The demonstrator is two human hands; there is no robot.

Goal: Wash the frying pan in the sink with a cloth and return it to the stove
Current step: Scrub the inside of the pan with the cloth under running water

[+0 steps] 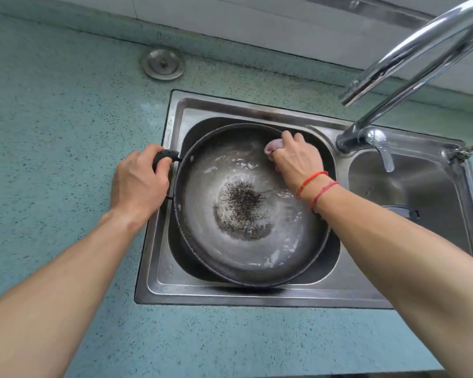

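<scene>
A large dark frying pan [246, 241] sits tilted in the left basin of the steel sink [159, 268], wet inside, with a patch of dark specks at its centre. My left hand [139, 181] is closed around the pan's black side handle [165, 154] at the sink's left rim. My right hand [295, 156] presses a bunched pale pink cloth [272, 147] against the pan's upper inner wall. Most of the cloth is hidden under my fingers. The stove is out of view.
A chrome faucet [410, 55] arches over from the right, its lever [380, 148] between the basins. The right basin [410, 192] holds a dark object at its near edge. A metal drain plug [163, 64] lies on the teal speckled countertop [66, 118].
</scene>
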